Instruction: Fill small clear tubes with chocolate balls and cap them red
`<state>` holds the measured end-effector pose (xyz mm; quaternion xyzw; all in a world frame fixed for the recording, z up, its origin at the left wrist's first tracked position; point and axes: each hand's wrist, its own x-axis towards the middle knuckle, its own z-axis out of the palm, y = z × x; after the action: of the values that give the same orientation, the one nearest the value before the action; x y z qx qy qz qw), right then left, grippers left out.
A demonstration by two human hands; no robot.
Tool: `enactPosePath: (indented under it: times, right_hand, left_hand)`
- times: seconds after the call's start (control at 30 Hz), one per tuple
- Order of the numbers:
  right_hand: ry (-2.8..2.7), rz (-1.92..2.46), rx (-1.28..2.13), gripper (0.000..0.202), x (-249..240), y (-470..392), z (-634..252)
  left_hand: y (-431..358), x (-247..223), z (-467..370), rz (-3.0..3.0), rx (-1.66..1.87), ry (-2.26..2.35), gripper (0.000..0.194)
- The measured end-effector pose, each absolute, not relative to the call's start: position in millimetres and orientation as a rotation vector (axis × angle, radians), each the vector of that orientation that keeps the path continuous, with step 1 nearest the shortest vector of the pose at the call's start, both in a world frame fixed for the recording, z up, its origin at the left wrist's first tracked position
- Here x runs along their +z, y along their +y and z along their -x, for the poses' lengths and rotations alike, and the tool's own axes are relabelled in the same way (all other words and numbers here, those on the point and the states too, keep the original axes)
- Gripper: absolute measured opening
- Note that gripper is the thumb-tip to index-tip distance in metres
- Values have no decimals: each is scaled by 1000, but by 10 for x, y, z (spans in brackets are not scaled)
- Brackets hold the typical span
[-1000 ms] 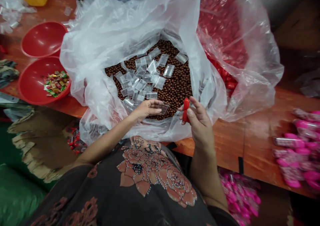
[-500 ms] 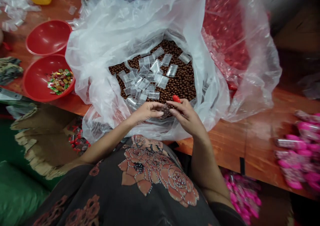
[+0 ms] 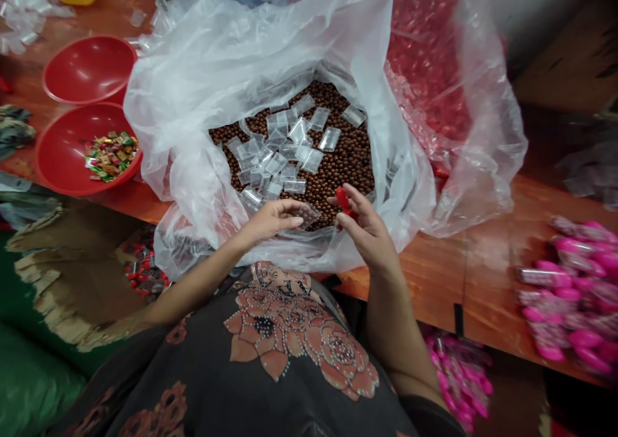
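Your left hand (image 3: 270, 221) pinches a small clear bag (image 3: 305, 215) between thumb and fingertips, holding it just over the near edge of the brown balls (image 3: 340, 167). Whether anything is inside the little bag cannot be told. Your right hand (image 3: 367, 231) is closed on a small red scoop (image 3: 342, 200), gripped between thumb and fingers, its red end pointing up and toward the little bag; the two hands are near each other but apart.

The brown balls fill a big clear plastic sack (image 3: 203, 83) whose mouth is folded wide open on the wooden table (image 3: 449, 269). A loose heap of empty clear bags (image 3: 284, 147) lies on top of the balls, just beyond your left hand. Behind and to the right stands a second sack of red pieces (image 3: 434, 57).

To the left are two red bowls: the nearer bowl (image 3: 62, 167) holds coloured wrapped sweets (image 3: 110, 156), the farther bowl (image 3: 87, 67) sits behind it. At the right edge of the table lies a pile of pink packets (image 3: 574, 289).
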<state>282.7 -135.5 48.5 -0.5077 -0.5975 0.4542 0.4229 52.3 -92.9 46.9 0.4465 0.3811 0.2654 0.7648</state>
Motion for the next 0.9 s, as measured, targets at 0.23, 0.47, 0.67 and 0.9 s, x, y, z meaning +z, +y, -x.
enactPosePath:
  times: [0.23, 0.47, 0.67, 0.9]
  right_hand:
    - [-1111, 1050, 1421, 58, 522, -1453, -2773]
    - [-969, 1318, 1258, 46, 513, -1465, -2713]
    - [-1014, 1266, 1364, 48, 464, -1470, -2741]
    - [-1297, 1344, 1148, 49, 494, -1606, -2553]
  left_hand:
    - [-1089, 475, -628, -956, 542, 762, 38]
    - [-1149, 570, -662, -1005, 542, 745, 35]
    - [-1183, 582, -654, -1032, 540, 747, 38]
    - [-1189, 569, -659, -1200, 577, 858, 38]
